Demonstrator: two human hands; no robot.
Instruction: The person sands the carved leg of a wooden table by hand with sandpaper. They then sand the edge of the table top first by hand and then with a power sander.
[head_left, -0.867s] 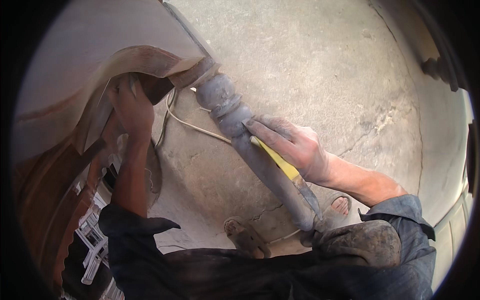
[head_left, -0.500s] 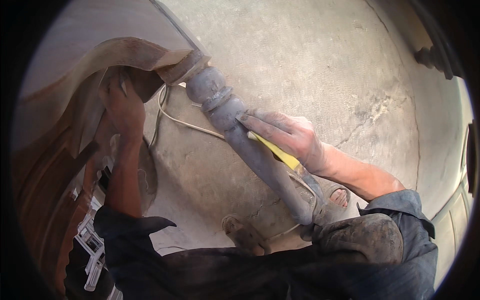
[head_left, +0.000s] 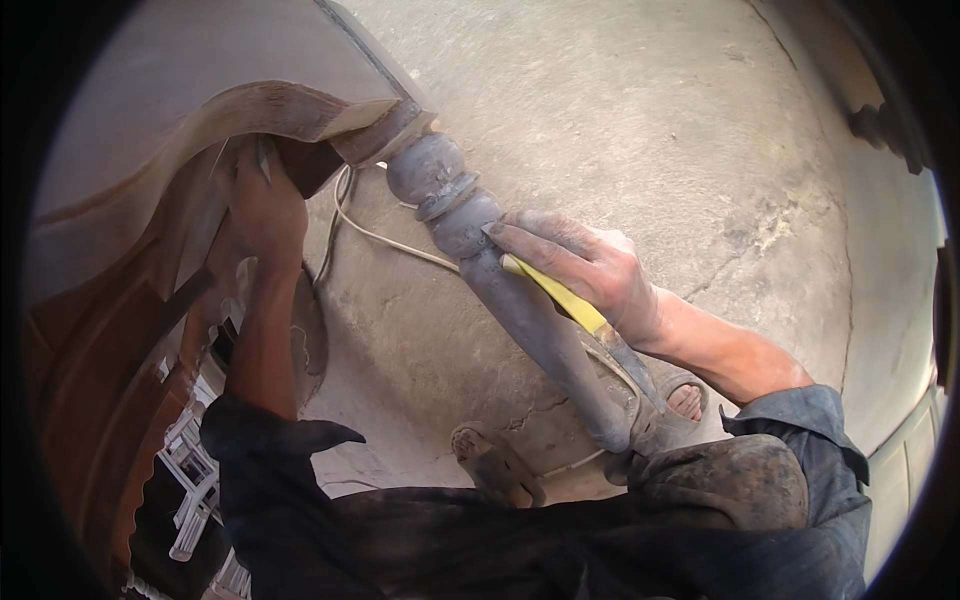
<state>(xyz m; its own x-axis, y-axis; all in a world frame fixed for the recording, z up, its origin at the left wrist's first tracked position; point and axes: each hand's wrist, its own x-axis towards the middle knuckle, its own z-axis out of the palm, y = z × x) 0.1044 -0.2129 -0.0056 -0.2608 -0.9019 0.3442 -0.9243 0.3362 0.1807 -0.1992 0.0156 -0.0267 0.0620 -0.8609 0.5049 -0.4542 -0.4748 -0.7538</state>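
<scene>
Right at the grip: a yellow-handled tool (head_left: 566, 299) is held by the right hand (head_left: 600, 275), its handle closed in under the fingers, its metal blade pointed back toward the person. The fingertips are pressed to the grey turned leg (head_left: 520, 315), just below its rounded knobs; whether anything thin is pinched beneath them cannot be told. And the leg itself? It is set slantwise across the view, its top joined to the right end of the curved wooden apron (head_left: 275, 102), below the near end of the broad panel (head_left: 190, 75)'s right edge.

Over to the left hand (head_left: 268, 215): it is tucked up under the apron's arch, fingers half hidden in shadow, a pale sliver glimpsed among them. Whether anything is gripped there cannot be told.

Further out, a pale cable (head_left: 390, 241) is strung across the dusty floor (head_left: 640, 110) and partly covered by the leg. By the leg's lower end a sandalled foot (head_left: 686, 402) is planted, with a dust-smeared knee (head_left: 730, 482) alongside. White slatted pieces (head_left: 195, 490) are glimpsed beyond the left sleeve (head_left: 265, 440).
</scene>
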